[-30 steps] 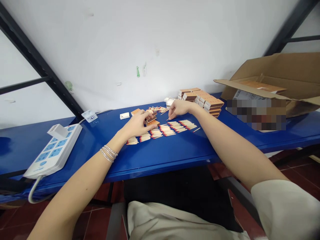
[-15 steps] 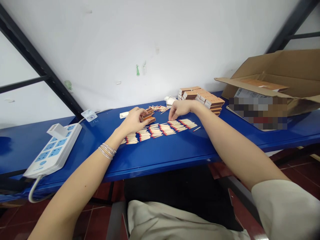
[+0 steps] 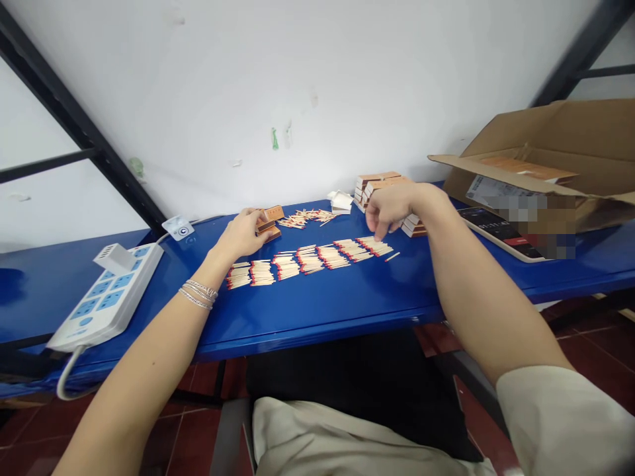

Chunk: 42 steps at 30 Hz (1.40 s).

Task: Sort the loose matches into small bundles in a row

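Note:
Several orange-brown matchboxes (image 3: 268,228) are gripped at the left end of the table by my left hand (image 3: 247,233), its fingers closed around their side. Over the rightmost bundle in a row of matches (image 3: 311,260) is my right hand (image 3: 395,206), fingers bent together and pointing down. Its fingertips are at the upper edge of that bundle; what they pinch, if anything, is hidden. The matches lie in several small piles with red heads. One single match (image 3: 392,256) lies apart at the right end.
Behind the row is a loose heap of matches (image 3: 303,218) beside a white box tray (image 3: 340,201). Stacked matchboxes (image 3: 381,180) stand at the back right, near a phone (image 3: 501,233) and an open carton (image 3: 570,139). A power strip (image 3: 106,297) lies on the left.
My left hand has moved left with the matchboxes, uncovering the left end of the match row. My right hand has shifted right, from behind the row to the rightmost bundle.

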Each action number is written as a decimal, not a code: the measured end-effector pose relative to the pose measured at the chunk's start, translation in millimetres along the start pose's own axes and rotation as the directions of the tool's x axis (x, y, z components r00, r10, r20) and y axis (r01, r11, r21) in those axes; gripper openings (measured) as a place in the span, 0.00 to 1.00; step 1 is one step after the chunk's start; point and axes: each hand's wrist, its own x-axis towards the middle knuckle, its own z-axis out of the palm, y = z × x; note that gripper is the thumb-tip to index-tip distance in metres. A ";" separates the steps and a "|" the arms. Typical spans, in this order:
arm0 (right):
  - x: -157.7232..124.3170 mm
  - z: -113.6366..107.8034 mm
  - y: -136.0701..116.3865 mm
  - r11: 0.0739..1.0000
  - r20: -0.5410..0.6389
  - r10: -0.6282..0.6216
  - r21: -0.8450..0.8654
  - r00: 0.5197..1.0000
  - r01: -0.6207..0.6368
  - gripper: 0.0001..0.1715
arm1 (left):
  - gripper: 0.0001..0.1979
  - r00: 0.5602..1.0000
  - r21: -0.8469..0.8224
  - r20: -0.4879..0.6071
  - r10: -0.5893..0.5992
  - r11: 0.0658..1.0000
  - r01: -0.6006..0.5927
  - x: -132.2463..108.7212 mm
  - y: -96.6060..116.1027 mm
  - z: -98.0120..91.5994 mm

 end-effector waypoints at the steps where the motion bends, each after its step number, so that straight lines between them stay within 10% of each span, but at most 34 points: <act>1: -3.8 2.0 4.0 0.999 0.006 0.052 -0.005 0.999 -0.052 0.18 | 0.17 1.000 0.005 -0.002 0.000 1.000 0.000 -0.5 -1.5 -0.9; 17: -9.1 21.7 27.4 0.997 0.082 -0.065 -0.030 0.995 0.067 0.28 | 0.16 0.999 -0.030 -0.040 0.029 0.999 -0.030 -3.4 -0.3 -7.0; 28: 63.5 33.5 -42.0 0.900 -0.370 -0.435 -0.176 0.821 0.398 0.13 | 0.15 0.998 -0.038 -0.070 -0.007 0.999 0.005 -4.6 -6.3 -7.2; 42: 79.5 48.2 -42.9 0.928 -0.396 -0.371 -0.144 0.840 0.342 0.12 | 0.08 0.991 -0.205 -0.100 0.092 0.972 -0.111 -5.4 3.0 -5.6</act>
